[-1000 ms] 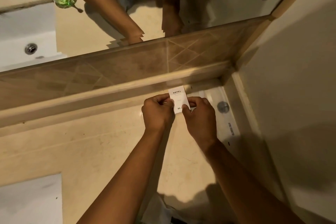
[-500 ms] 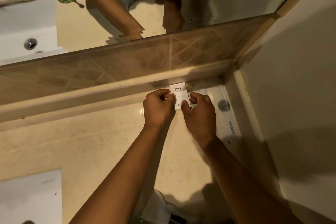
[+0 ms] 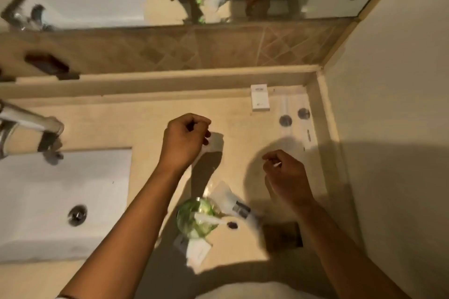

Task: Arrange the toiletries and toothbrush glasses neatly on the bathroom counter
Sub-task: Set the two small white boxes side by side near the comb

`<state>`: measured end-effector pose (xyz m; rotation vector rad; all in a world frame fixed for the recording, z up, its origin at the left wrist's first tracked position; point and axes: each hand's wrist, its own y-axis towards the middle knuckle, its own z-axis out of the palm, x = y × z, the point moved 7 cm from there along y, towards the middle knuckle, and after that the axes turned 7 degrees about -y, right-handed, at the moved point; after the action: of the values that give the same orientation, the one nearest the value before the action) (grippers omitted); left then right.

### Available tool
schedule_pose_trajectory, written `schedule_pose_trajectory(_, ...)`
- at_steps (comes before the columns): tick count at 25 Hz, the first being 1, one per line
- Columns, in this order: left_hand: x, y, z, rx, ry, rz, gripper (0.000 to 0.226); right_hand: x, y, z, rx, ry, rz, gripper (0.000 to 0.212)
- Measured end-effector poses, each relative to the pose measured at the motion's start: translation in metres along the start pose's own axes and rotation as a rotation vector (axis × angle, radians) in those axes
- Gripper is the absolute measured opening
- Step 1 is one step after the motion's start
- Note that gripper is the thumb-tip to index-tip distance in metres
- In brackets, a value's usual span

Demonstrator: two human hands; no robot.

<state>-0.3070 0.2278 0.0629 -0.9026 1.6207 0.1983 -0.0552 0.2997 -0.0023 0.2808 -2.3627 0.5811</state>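
Over the tabletop [image 3: 150, 119], both hands work.
Left hand [image 3: 185, 139] grips a clear wrapper [image 3: 213, 143]; right hand [image 3: 286, 177] pinches a thin white stick [image 3: 277, 165]; green glass [image 3: 194, 217] near.

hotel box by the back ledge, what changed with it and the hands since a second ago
Both hands let go of the white hotel box, which stands alone at the back ledge. The left hand and right hand pulled back toward the person, the right pinching something small and white. The box and the flat packets beside it stayed put.

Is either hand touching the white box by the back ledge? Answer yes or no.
No. The white box lies alone near the corner; the left hand and right hand are well short of it.
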Motion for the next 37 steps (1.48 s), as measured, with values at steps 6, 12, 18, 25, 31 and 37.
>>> schedule_pose_trajectory(6, 0.053, -0.139, -0.066, -0.130, -0.181, -0.096, 0.022, -0.002, -0.099, 0.046, 0.157, -0.166, -0.107, 0.008)
schedule_pose_trajectory(12, 0.165, -0.232, -0.058, -0.128, -0.329, -0.387, 0.020, -0.006, -0.149, 0.110, 0.258, -0.305, -0.251, 0.016)
schedule_pose_trajectory(18, 0.234, -0.241, -0.056, -0.214, -0.423, -0.567, 0.036, 0.029, -0.172, 0.153, 0.458, -0.286, -0.566, 0.030)
schedule_pose_trajectory(25, 0.238, -0.231, -0.054, -0.161, -0.432, -0.592, 0.036, 0.019, -0.173, 0.165, 0.511, -0.258, -0.259, 0.045)
schedule_pose_trajectory(31, 0.228, -0.258, -0.062, -0.101, -0.408, -0.590, 0.019, 0.005, -0.190, 0.159, 0.535, -0.190, -0.105, 0.038)
schedule_pose_trajectory(37, 0.206, -0.266, -0.078, -0.088, -0.434, -0.456, 0.024, 0.030, -0.204, 0.129, 0.443, -0.051, -0.242, 0.037)
